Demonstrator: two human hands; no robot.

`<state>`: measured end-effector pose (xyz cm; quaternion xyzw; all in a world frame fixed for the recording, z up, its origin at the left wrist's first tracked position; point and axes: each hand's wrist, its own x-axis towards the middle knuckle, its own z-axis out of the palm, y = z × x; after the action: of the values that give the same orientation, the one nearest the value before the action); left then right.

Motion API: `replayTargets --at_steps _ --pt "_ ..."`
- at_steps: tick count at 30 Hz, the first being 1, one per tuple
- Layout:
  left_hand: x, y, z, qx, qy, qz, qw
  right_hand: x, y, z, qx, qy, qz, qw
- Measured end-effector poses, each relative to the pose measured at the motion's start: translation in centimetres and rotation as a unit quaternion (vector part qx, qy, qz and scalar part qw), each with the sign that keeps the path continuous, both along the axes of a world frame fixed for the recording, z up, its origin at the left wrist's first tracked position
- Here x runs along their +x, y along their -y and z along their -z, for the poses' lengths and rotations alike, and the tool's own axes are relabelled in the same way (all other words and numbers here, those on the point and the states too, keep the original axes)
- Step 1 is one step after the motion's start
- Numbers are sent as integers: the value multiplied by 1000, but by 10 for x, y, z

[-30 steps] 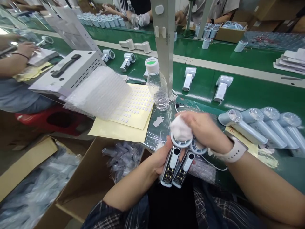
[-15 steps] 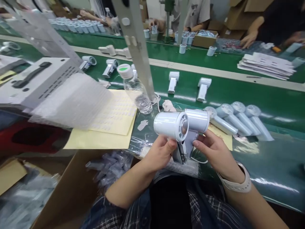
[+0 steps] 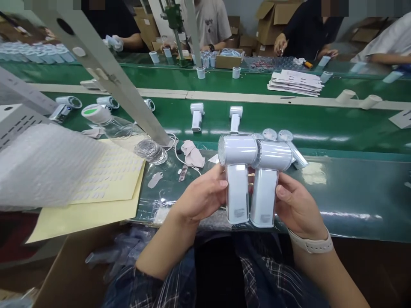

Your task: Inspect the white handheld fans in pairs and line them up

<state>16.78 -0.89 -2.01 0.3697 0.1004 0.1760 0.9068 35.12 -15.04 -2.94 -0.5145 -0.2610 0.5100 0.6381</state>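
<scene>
- The person's plaid sleeves are showing at the bottom of the view, with a cardboard box (image 3: 73, 273) sitting low on the left, just under the counter's near edge.
- The left hand (image 3: 199, 199) is gripping the handle of the left white handheld fan (image 3: 236, 177), thumb lying across its front and fingers wrapping behind it.
- The right hand (image 3: 297, 205), with a pale watch strap (image 3: 313, 245) on the wrist, is closing around the handle of the right white handheld fan (image 3: 266, 182), thumb pressing on its right edge.
- Both fans are being held upright and side by side above the counter's near edge, handles pointing down, their barrel heads touching end to end.
- Just beyond the hands, a crumpled cloth (image 3: 192, 154) and a thin white cable are lying on the green counter (image 3: 353, 192).
- To the left, a yellow sticker sheet (image 3: 105, 179) is lying partly under a sheet of bubble wrap (image 3: 45, 167), and a clear plastic bottle (image 3: 125, 133) with a white cap is appearing tilted beside a slanting metal post (image 3: 122, 90).
- Behind the held fans, several more fan barrels (image 3: 276, 136) are lying together.
- Farther out, two more fans (image 3: 196, 115) are lying on the green belt, well apart from the hands.
- At the far side, a stack of flat white cards (image 3: 295, 82) is resting on the belt, and other people are working there with their own hands.
</scene>
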Motion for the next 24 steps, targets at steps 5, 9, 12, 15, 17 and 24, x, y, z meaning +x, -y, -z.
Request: replayTargets --at_steps 5,9,12,15,17,24 --pt "18 1 -3 51 -3 12 999 9 8 -6 6 -1 3 1000" --pt "31 0 -1 77 8 10 997 9 4 -10 22 25 -10 999" --pt "35 -3 3 74 -2 6 997 9 -1 -11 -1 31 -11 999" --pt "34 -7 7 64 -13 10 998 8 -5 -9 -9 -2 6 1000" --pt "34 -10 9 70 -17 5 997 6 -8 -8 -6 -27 20 999" --pt "35 -9 14 84 -1 -1 996 -4 -19 -10 6 10 -4 1000"
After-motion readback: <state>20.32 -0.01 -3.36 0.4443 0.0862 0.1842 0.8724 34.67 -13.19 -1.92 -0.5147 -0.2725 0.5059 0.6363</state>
